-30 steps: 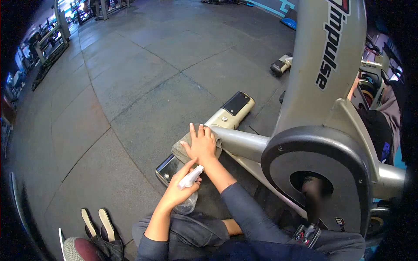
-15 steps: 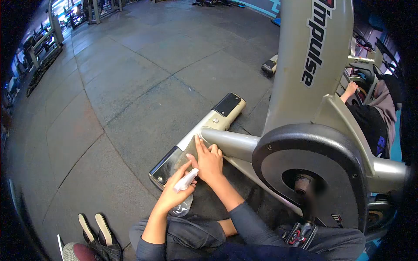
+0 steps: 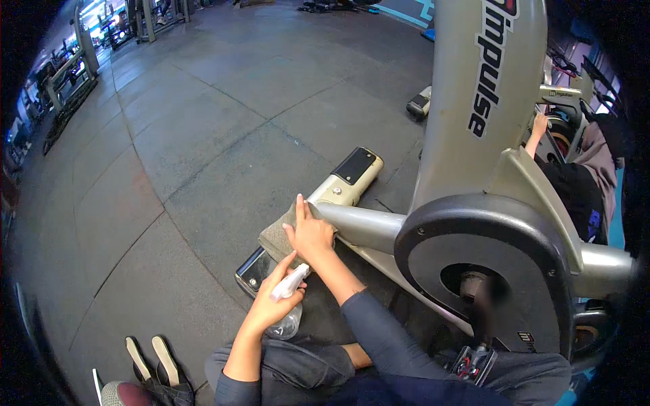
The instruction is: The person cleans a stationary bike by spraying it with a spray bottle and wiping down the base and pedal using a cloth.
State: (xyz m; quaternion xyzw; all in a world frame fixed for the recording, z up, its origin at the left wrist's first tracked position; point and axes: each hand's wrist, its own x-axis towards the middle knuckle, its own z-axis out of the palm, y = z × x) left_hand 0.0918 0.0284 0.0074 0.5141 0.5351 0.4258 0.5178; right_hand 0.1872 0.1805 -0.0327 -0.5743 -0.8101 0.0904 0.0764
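Observation:
My left hand (image 3: 271,306) is wrapped round a spray bottle (image 3: 290,283) with a white trigger head; its clear body shows below my palm. My right hand (image 3: 313,238) presses a grey-brown cloth (image 3: 275,237) onto the foot bar (image 3: 345,191) of an exercise bike. Its index finger points forward and its thumb sticks out to the left. The cloth covers the middle of the bar. Between bar and bike runs a silver frame tube (image 3: 365,224), just right of my right hand.
The bike's round black cover (image 3: 487,271) and pedal (image 3: 472,365) stand close on my right. A pair of sandals (image 3: 154,362) lies at lower left. Another person's arm (image 3: 536,135) shows beside a second bike at right. Dark rubber tiles (image 3: 196,135) cover the floor.
My right hand has shifted slightly left and up along the foot bar, and the cloth now shows bunched to its left. My left hand keeps the spray bottle nearly in place.

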